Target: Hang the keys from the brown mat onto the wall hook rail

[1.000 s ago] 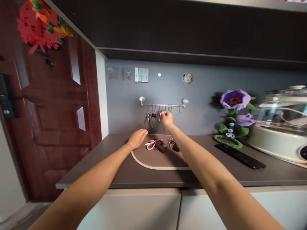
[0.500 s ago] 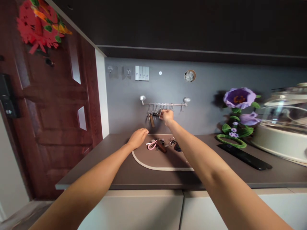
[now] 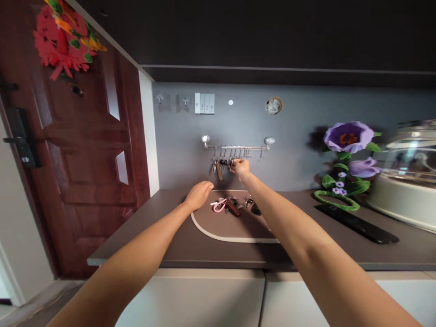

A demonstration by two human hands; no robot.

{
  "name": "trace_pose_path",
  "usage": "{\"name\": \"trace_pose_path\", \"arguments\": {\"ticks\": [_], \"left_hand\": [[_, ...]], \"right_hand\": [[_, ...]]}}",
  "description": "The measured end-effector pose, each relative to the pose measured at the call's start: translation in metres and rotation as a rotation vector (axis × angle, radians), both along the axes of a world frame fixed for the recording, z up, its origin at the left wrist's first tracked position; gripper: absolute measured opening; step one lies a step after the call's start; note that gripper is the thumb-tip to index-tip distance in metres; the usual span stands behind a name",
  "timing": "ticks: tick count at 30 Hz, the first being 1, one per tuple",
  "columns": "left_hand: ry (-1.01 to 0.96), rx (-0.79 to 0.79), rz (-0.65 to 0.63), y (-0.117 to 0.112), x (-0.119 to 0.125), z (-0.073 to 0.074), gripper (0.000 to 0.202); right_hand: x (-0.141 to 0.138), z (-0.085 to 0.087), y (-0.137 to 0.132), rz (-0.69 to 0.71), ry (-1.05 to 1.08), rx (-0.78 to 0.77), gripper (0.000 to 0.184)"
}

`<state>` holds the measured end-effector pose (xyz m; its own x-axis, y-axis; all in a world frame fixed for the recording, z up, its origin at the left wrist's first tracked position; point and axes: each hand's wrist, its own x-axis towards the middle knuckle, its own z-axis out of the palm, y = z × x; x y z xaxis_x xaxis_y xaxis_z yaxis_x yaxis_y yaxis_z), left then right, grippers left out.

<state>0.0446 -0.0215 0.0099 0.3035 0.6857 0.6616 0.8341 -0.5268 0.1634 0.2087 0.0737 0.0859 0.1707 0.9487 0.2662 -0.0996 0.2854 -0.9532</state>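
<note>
My right hand (image 3: 241, 168) is pinched closed on a key ring with keys (image 3: 232, 164), just below the hook rail (image 3: 235, 147) on the grey wall. Beside it, several bunches of keys (image 3: 218, 168) hang from the rail's left hooks, one with a brown fob (image 3: 219, 173). My left hand (image 3: 199, 195) is low over the left edge of the brown mat (image 3: 225, 229), its fingers stretched to the right with nothing visible in them. On the mat lie a pink loop keychain (image 3: 220, 205), a brown leather fob (image 3: 233, 208) and more keys (image 3: 248, 201), partly behind my right forearm.
A purple artificial flower (image 3: 348, 137) and a black elongated object (image 3: 357, 223) are at the right, beside a white appliance with a clear lid (image 3: 402, 200). A dark cabinet (image 3: 259, 36) overhangs the counter (image 3: 177, 254). A red-brown door (image 3: 81, 181) is at the left.
The whole view has shifted slightly, with the scene moving a little to the right. My right hand stays at the keys below the rail, and my left hand stays by the mat.
</note>
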Motion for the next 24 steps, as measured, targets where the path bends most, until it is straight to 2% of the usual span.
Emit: {"name": "trace_pose_path", "arguments": {"ticks": [4, 13, 19, 24], "left_hand": [[-0.014, -0.008, -0.001, -0.001, -0.001, 0.001, 0.030], [-0.090, 0.013, 0.041, -0.007, -0.006, 0.004, 0.025], [-0.094, -0.025, 0.053, -0.013, 0.005, 0.016, 0.021], [-0.043, -0.080, 0.060, -0.012, 0.014, 0.027, 0.018]], "right_hand": [[0.002, -0.001, -0.001, -0.005, -0.034, 0.022, 0.014], [0.009, 0.000, -0.018, 0.117, -0.056, 0.022, 0.016], [0.016, -0.001, -0.035, 0.127, -0.061, -0.007, 0.013], [0.019, -0.005, -0.049, 0.197, -0.058, 0.019, 0.009]]}}
